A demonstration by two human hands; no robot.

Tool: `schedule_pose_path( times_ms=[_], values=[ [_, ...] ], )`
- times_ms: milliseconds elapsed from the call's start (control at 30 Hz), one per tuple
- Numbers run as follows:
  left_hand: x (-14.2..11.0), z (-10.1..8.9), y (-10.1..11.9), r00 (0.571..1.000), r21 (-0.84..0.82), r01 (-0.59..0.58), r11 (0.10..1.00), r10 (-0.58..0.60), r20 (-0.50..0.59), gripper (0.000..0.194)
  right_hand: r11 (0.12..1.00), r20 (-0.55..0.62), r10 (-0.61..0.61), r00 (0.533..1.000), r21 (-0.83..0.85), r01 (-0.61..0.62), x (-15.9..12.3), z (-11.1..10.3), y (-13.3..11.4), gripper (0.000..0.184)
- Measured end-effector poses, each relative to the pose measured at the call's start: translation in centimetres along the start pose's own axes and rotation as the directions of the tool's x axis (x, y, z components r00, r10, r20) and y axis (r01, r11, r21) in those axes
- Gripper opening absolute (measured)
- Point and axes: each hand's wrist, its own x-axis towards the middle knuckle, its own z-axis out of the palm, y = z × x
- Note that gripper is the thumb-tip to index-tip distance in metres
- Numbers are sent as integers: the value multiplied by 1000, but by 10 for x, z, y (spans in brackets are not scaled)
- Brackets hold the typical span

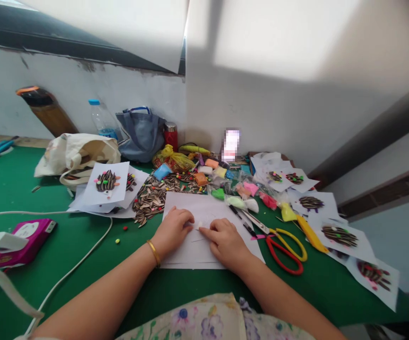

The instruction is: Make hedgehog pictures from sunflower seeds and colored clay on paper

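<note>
A stack of white paper point(185, 259) lies before me, with faint drawn lines on its top sheet. A small white lump point(200, 224), like soft clay, sits on it between my hands. My left hand point(174, 230) rests on the paper's left side, thumb and fingers curled together near the lump; anything between them is hidden. From the right, my right hand point(225, 243) reaches in with its index finger stretched out, its tip on the paper just below the lump. The other fingers of that hand are bent. Striped sunflower seeds point(153, 197) lie in a heap beyond my left hand.
Scissors point(270, 231) with red and yellow handles, a black pen point(249, 230) and a yellow utility knife point(311, 233) lie right. Bagged coloured clay point(236, 203) is behind. Seed-picture cards point(339, 236) line the right edge; more cards point(121, 186) lie left, near a white cable point(80, 259).
</note>
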Motion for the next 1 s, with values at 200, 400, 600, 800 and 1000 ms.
schedule_pose_path(
  times_ms=[200,400,600,800,1000],
  values=[
    [-1,-3,2,1000,4,4,1000,-4,-3,14,998,38,-11,999,-60,13,1,1,-6,51],
    [-3,-1,0,1000,-2,-3,1000,3,-17,15,997,44,0,999,-73,4,3,2,-10,52],
    [-3,-3,0,1000,1,-1,1000,1,-7,14,1000,3,17,1000,6,-17,4,3,-5,56],
    [-10,-6,3,995,75,-101,992,98,34,20,986,-69,76,995,153,-64,7,1,6,57],
    [-19,-2,12,986,247,-165,955,161,36,27,996,77,70,995,41,-74,17,-10,8,58]
  ],
)
